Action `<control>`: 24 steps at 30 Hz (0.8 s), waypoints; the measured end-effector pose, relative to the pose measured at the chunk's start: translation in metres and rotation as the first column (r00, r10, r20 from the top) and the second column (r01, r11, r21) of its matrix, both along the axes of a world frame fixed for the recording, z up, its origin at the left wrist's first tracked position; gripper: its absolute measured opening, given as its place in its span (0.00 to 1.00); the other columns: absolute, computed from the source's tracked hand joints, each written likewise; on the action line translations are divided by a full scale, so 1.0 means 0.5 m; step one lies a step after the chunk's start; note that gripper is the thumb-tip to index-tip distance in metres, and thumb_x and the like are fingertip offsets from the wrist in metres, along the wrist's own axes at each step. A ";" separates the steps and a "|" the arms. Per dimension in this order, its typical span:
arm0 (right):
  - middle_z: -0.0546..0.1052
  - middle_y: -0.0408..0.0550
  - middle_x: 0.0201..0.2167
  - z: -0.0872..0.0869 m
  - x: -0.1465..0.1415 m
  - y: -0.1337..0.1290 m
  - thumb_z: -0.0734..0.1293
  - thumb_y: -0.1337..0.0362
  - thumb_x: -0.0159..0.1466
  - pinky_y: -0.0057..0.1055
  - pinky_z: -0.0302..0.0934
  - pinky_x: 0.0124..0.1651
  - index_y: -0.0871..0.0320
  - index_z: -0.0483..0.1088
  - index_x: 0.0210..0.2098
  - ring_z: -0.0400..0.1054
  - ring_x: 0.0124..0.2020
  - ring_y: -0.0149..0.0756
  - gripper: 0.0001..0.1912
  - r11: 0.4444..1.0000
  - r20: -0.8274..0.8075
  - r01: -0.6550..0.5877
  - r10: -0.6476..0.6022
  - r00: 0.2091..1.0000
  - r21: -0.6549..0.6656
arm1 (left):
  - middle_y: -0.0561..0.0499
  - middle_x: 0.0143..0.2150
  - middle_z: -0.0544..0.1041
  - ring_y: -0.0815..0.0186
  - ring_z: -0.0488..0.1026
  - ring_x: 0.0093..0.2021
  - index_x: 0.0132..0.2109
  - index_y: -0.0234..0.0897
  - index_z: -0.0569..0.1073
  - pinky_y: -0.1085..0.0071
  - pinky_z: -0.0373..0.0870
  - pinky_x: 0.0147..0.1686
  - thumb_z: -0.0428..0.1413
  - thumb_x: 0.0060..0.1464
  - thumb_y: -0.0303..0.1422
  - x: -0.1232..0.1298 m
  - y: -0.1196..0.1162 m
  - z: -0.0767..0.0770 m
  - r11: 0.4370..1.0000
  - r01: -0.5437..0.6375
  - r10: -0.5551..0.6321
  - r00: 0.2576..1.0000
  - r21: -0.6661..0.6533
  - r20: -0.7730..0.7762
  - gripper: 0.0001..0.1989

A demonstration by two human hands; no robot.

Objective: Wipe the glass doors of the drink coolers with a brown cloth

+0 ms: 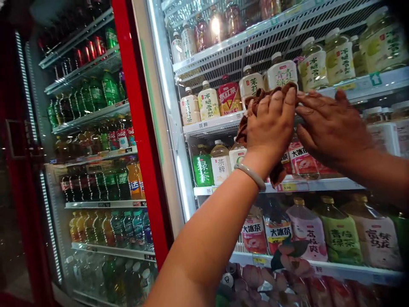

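Note:
My left hand (271, 121), with a pale bangle (251, 175) on its wrist, presses a brown cloth (242, 130) against the glass door (220, 200) of a drinks fridge. The cloth bunches out past my fingers, and one end hangs below the palm. Just to the right is my right hand (332, 123), fingers stretched out and lying close to the glass, slightly blurred. Its fingertips come close to the left hand and the cloth's edge; I cannot tell whether they touch the cloth. Behind the glass, both hands cover part of the middle shelves.
Bottled teas (209, 100) line several shelves behind the door. A red frame (136, 106) divides this fridge from another one (96, 175) on the left, stocked with bottles and cans. Flower shapes (295, 260) reflect low in the glass.

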State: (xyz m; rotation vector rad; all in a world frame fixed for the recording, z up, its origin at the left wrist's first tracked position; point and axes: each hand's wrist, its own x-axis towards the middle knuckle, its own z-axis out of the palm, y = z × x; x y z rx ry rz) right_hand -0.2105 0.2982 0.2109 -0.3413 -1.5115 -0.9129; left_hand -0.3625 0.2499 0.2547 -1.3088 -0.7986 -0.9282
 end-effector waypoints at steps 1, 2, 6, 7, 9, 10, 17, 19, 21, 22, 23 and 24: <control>0.68 0.64 0.70 0.006 -0.022 -0.010 0.60 0.60 0.73 0.59 0.47 0.78 0.66 0.65 0.67 0.57 0.76 0.52 0.27 1.000 -0.008 -0.024 0.024 1.000 -0.013 | 0.39 0.68 0.74 0.49 0.68 0.68 0.71 0.34 0.68 0.45 0.57 0.73 0.40 0.74 0.30 -0.003 0.000 -0.009 1.000 -0.001 0.001 1.000 0.009 0.018 0.26; 0.68 0.65 0.70 0.007 -0.043 -0.019 0.60 0.62 0.73 0.58 0.49 0.78 0.67 0.65 0.68 0.57 0.75 0.52 0.27 0.998 -0.013 -0.054 0.054 0.998 -0.022 | 0.38 0.68 0.73 0.48 0.68 0.68 0.71 0.33 0.67 0.46 0.58 0.73 0.40 0.73 0.30 -0.009 -0.004 -0.024 1.000 -0.001 0.000 0.999 0.017 0.038 0.26; 0.69 0.68 0.69 -0.028 -0.104 -0.035 0.60 0.65 0.72 0.55 0.54 0.77 0.68 0.63 0.68 0.60 0.74 0.52 0.27 0.988 -0.014 -0.154 0.155 0.988 0.010 | 0.40 0.67 0.73 0.48 0.68 0.68 0.72 0.35 0.67 0.46 0.61 0.72 0.44 0.72 0.31 -0.051 -0.039 -0.102 1.000 0.007 -0.008 0.999 0.025 0.045 0.25; 0.70 0.68 0.68 -0.042 -0.110 -0.036 0.61 0.66 0.72 0.55 0.55 0.77 0.67 0.63 0.68 0.60 0.74 0.53 0.27 0.986 0.002 -0.163 0.163 0.987 0.032 | 0.40 0.67 0.74 0.48 0.69 0.68 0.72 0.36 0.66 0.46 0.61 0.73 0.46 0.72 0.31 -0.063 -0.050 -0.123 1.000 0.005 -0.006 0.999 0.019 0.034 0.25; 0.70 0.68 0.68 -0.065 -0.115 -0.036 0.63 0.66 0.71 0.56 0.55 0.77 0.66 0.64 0.68 0.60 0.74 0.54 0.27 0.982 0.062 -0.171 0.166 0.984 0.086 | 0.41 0.68 0.74 0.50 0.69 0.68 0.72 0.36 0.66 0.48 0.60 0.74 0.48 0.71 0.32 -0.085 -0.071 -0.161 1.000 -0.008 0.007 0.999 0.019 0.032 0.26; 0.70 0.67 0.68 -0.073 -0.115 -0.037 0.64 0.67 0.70 0.56 0.56 0.76 0.65 0.63 0.68 0.60 0.74 0.53 0.27 0.978 0.102 -0.177 0.166 0.981 0.111 | 0.41 0.68 0.74 0.51 0.69 0.68 0.73 0.36 0.65 0.49 0.61 0.74 0.49 0.71 0.32 -0.097 -0.080 -0.175 0.999 -0.020 0.020 0.999 0.025 0.033 0.26; 0.69 0.63 0.70 -0.073 -0.113 -0.037 0.66 0.68 0.70 0.58 0.59 0.74 0.60 0.59 0.72 0.63 0.72 0.52 0.32 0.976 0.172 -0.161 0.135 0.976 0.149 | 0.42 0.64 0.77 0.57 0.73 0.62 0.71 0.34 0.68 0.58 0.65 0.70 0.49 0.73 0.34 -0.157 -0.108 -0.099 0.989 -0.142 0.143 0.987 0.030 -0.069 0.24; 0.67 0.60 0.72 -0.072 -0.114 -0.037 0.66 0.67 0.70 0.59 0.57 0.75 0.57 0.54 0.75 0.60 0.74 0.52 0.37 0.981 0.177 -0.131 0.105 0.979 0.145 | 0.42 0.65 0.77 0.57 0.72 0.64 0.71 0.35 0.68 0.59 0.64 0.71 0.48 0.73 0.36 -0.154 -0.106 -0.087 0.991 -0.130 0.130 0.992 0.022 0.004 0.24; 0.65 0.57 0.73 -0.074 -0.115 -0.036 0.66 0.65 0.71 0.60 0.57 0.75 0.54 0.49 0.77 0.57 0.75 0.51 0.39 0.985 0.183 -0.105 0.079 0.980 0.137 | 0.42 0.66 0.76 0.56 0.70 0.67 0.71 0.35 0.68 0.56 0.60 0.74 0.49 0.73 0.36 -0.144 -0.106 -0.121 0.992 -0.116 0.114 0.992 0.040 0.061 0.24; 0.64 0.56 0.73 -0.075 -0.115 -0.036 0.65 0.64 0.72 0.60 0.57 0.75 0.53 0.48 0.78 0.57 0.75 0.51 0.39 0.986 0.184 -0.096 0.071 0.980 0.132 | 0.41 0.66 0.76 0.55 0.69 0.68 0.71 0.35 0.68 0.52 0.56 0.76 0.50 0.72 0.35 -0.139 -0.107 -0.152 0.991 -0.115 0.110 0.991 0.062 0.073 0.25; 0.64 0.56 0.74 -0.076 -0.115 -0.035 0.65 0.64 0.72 0.60 0.57 0.75 0.53 0.47 0.78 0.58 0.75 0.51 0.39 0.987 0.189 -0.092 0.067 0.980 0.129 | 0.41 0.67 0.75 0.54 0.69 0.68 0.71 0.33 0.67 0.51 0.56 0.76 0.52 0.71 0.34 -0.137 -0.110 -0.188 0.991 -0.119 0.115 0.991 0.068 0.063 0.26; 0.63 0.56 0.74 -0.077 -0.114 -0.034 0.64 0.63 0.73 0.60 0.57 0.74 0.53 0.47 0.78 0.58 0.75 0.51 0.39 0.988 0.193 -0.091 0.066 0.979 0.127 | 0.41 0.67 0.75 0.54 0.69 0.69 0.72 0.32 0.67 0.52 0.58 0.75 0.53 0.70 0.33 -0.138 -0.114 -0.223 0.991 -0.121 0.120 0.992 0.063 0.026 0.26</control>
